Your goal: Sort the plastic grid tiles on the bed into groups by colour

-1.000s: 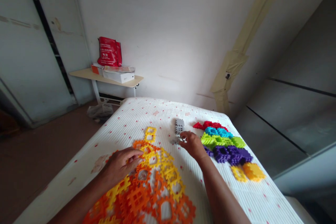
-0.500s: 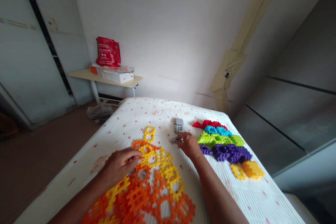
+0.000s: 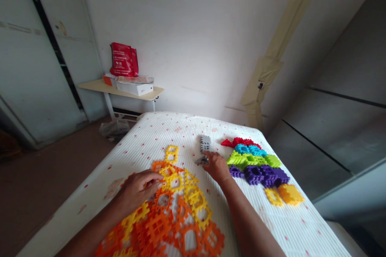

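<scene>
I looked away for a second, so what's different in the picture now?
The right hand has slid a little to the left, over the small grey piece at its fingertips; I cannot tell if it is gripped. The left hand stayed on the yellow and orange plastic pieces. The grey block and the coloured rows stayed as they were.

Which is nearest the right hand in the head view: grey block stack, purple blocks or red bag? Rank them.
1. Grey block stack, just ahead of the right hand
2. Purple blocks, to its right
3. Red bag, far ahead, left
</scene>
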`<state>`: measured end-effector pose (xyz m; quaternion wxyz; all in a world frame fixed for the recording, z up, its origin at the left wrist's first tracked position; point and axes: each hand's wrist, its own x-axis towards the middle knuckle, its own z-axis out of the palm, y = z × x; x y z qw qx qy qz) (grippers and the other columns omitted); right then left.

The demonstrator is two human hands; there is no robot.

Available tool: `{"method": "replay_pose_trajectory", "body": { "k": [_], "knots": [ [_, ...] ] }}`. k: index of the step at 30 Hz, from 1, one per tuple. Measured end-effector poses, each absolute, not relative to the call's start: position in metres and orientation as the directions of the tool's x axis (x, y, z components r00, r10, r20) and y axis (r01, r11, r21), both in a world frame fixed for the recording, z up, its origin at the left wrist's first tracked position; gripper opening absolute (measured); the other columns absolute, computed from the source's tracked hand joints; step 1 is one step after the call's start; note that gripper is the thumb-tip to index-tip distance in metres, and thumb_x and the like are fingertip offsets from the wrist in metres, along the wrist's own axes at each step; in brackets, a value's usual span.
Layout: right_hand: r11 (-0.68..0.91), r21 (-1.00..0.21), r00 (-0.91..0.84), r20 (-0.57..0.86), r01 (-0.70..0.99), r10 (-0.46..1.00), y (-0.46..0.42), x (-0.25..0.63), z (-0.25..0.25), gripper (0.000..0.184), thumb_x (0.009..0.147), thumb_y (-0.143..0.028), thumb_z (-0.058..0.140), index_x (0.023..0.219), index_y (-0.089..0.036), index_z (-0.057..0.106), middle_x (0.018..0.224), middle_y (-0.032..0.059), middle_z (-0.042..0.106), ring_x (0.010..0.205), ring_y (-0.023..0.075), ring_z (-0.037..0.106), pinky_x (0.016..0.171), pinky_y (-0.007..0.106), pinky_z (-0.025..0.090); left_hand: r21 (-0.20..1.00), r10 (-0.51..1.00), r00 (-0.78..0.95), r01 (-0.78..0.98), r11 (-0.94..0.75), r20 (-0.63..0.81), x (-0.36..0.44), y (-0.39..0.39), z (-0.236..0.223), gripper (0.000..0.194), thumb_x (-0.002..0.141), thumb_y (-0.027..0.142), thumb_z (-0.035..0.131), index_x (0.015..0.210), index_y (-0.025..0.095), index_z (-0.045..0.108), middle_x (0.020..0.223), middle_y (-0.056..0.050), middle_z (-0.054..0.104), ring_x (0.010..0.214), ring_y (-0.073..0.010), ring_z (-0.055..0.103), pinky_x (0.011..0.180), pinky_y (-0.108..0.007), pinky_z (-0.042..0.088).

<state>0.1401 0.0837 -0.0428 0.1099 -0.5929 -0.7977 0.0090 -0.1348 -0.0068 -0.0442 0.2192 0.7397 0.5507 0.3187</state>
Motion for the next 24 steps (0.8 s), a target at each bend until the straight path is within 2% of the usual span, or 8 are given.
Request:
{"method": "replay_pose_trajectory", "body": {
  "k": [5,15,21,24],
  "knots": [
    [0.271,-0.101,-0.258,0.13,0.957,0.957,0.081,0.138,-0.042,0.046,0.073,-0.017,0.06,0.118,-0.021,0.055,0.106,0.0084,0.066,0.1,0.0222,0.058,0.081,0.028,0.043,0.674,0.954,0.182,0.676,-0.298,0.239,-0.134,-0.007,-0.043,0.023,0.077,0.031,0.051,0.083,0.02,0.07,0.075,-0.002,0.071,0.067,-0.0139,0.064,0.061,-0.02,0.048],
    [0.264,-0.1,-0.253,0.108,0.959,0.961,0.085,0.139,-0.046,0.047,0.075,-0.012,0.056,0.12,-0.022,0.052,0.109,0.0083,0.065,0.101,0.0215,0.058,0.083,0.029,0.042,0.695,0.96,0.162,0.664,-0.276,0.227,-0.133,-0.008,-0.04,0.022,0.075,0.032,0.052,0.08,0.02,0.071,0.076,-0.002,0.072,0.066,-0.014,0.063,0.059,-0.02,0.047],
    [0.257,-0.054,-0.248,0.125,0.965,0.961,0.081,0.139,-0.044,0.045,0.076,-0.011,0.053,0.12,-0.021,0.053,0.107,0.0095,0.065,0.099,0.0234,0.058,0.079,0.032,0.042,0.683,0.96,0.172,0.676,-0.278,0.221,-0.133,-0.007,-0.041,0.022,0.076,0.031,0.051,0.082,0.02,0.07,0.077,-0.002,0.071,0.066,-0.0136,0.063,0.06,-0.021,0.047],
    [0.266,-0.022,-0.257,0.183,0.964,0.949,0.075,0.135,-0.033,0.044,0.073,-0.011,0.054,0.116,-0.019,0.056,0.103,0.0108,0.065,0.098,0.0259,0.057,0.08,0.035,0.041,0.663,0.954,0.216,0.686,-0.299,0.207,-0.135,-0.008,-0.041,0.022,0.076,0.027,0.05,0.082,0.019,0.069,0.08,-0.003,0.071,0.071,-0.0144,0.063,0.065,-0.022,0.046]
  ]
}}
